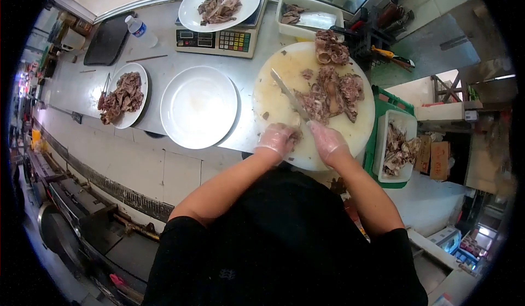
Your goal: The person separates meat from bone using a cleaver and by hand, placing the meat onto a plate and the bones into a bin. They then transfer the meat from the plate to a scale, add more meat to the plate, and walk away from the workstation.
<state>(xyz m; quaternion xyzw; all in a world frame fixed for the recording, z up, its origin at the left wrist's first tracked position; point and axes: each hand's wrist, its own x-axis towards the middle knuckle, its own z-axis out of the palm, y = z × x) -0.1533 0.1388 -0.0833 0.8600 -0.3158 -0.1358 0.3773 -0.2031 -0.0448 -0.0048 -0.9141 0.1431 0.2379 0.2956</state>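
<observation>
Both of my hands wear clear plastic gloves over a round white cutting board [355,136]. My right hand [329,142] is closed round the handle of a knife [289,93], whose blade points away and to the left. At the board's near edge, my left hand [276,141] has its fingers curled on a small piece of meat [297,135], mostly hidden by them. Chunks of cooked meat [328,95] lie just beyond the blade, and a larger chunk [331,49] rests at the far edge. Small scraps are scattered across the board.
Left of the board stands a white plate [199,109]; farther left, another plate holds sliced meat [128,94]. A scale [216,41] carries a third plate of meat [220,6]. Behind are a tray [310,19] and knife rack [377,30]. A bin of bones [398,147] sits right.
</observation>
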